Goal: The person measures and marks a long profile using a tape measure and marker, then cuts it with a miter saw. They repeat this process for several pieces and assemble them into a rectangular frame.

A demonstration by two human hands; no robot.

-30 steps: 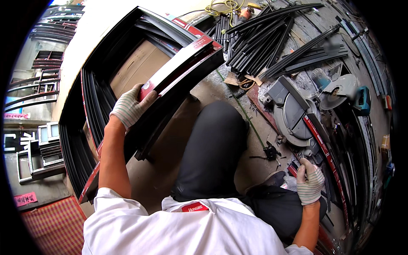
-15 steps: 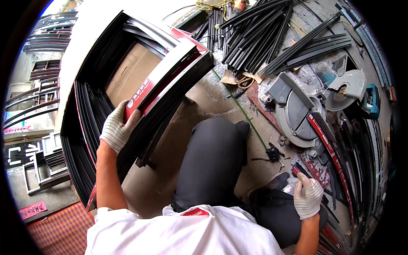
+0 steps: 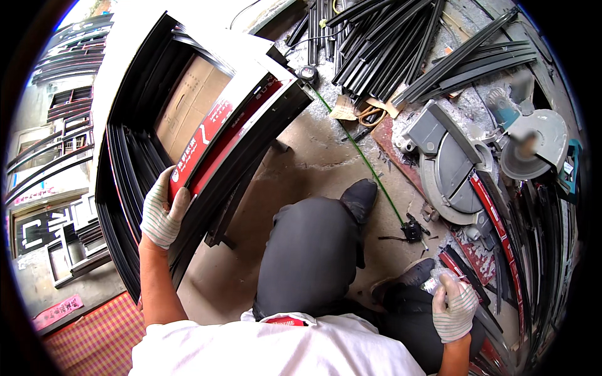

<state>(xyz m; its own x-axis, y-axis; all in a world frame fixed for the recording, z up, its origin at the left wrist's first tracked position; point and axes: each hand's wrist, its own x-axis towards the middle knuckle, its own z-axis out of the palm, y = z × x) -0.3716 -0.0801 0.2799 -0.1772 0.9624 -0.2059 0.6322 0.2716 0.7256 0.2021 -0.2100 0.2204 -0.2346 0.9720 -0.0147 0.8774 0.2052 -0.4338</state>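
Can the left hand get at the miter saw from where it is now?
Probably not as things stand: the left hand clasps a red-filmed black profile on the left, while the miter saw sits on the right, beyond the bent knee. The right hand looks closer.

Upper-left glare burns white, the floor point(image 3: 241, 266) lies shadowed, edges bend.

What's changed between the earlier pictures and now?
The left hand and the red-labelled black profile it grips have come left and back toward the person, uncovering a small round case. The right hand has also drawn back, away from the miter saw. The left grip and the saw's place look unchanged.
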